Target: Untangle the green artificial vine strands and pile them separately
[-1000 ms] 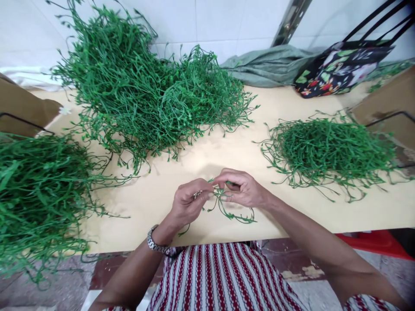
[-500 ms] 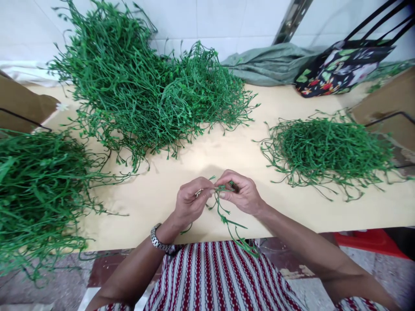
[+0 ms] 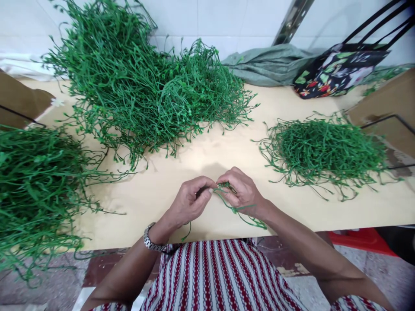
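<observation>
Close together over the front of the table, my left hand (image 3: 194, 199) and my right hand (image 3: 240, 191) both pinch a thin green plastic-looking stem (image 3: 234, 210). Its branched end trails down to the right, below my right wrist. Thumb and forefinger of the left hand meet at the stem's upper part; a short green tip (image 3: 186, 232) also hangs under that hand. The right fingers curl round the stem's other portion, partly hiding it. Whether one stem or more is held, I cannot tell.
A big heap of green stems (image 3: 129, 86) lies at the back left, another pile (image 3: 35, 185) at the left edge and a smaller one (image 3: 327, 149) at the right. Cardboard boxes (image 3: 389, 108) flank the table (image 3: 201, 160). A flowered bag (image 3: 337, 71) and grey-green cloth (image 3: 269, 65) sit against the wall.
The stem's trailing end has swung up and to the right, towards my right wrist. My left hand has shifted slightly; both hands still pinch the stem.
</observation>
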Demonstrator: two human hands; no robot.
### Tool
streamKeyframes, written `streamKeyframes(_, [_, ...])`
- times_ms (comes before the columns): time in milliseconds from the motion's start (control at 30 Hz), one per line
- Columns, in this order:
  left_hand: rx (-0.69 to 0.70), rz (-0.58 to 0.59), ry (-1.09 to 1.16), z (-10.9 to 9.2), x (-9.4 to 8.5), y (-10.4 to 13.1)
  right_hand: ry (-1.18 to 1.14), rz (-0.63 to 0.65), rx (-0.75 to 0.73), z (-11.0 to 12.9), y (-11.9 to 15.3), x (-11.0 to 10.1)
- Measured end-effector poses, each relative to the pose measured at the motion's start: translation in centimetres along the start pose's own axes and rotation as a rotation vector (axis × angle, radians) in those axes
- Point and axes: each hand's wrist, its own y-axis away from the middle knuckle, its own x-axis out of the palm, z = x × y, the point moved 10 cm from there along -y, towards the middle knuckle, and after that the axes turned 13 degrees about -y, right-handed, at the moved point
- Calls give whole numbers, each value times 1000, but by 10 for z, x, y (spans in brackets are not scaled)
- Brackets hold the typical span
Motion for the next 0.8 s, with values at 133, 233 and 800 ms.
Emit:
streamKeyframes(133, [30, 21, -92, -7, -1, -2, 236, 49, -95, 13, 1, 4])
streamKeyframes(233, [23, 63, -150, -2, 4, -3, 337, 86, -147, 20, 1, 6])
streamKeyframes(800, [235, 577, 41, -35, 40, 19, -437, 745, -56, 32, 11, 40])
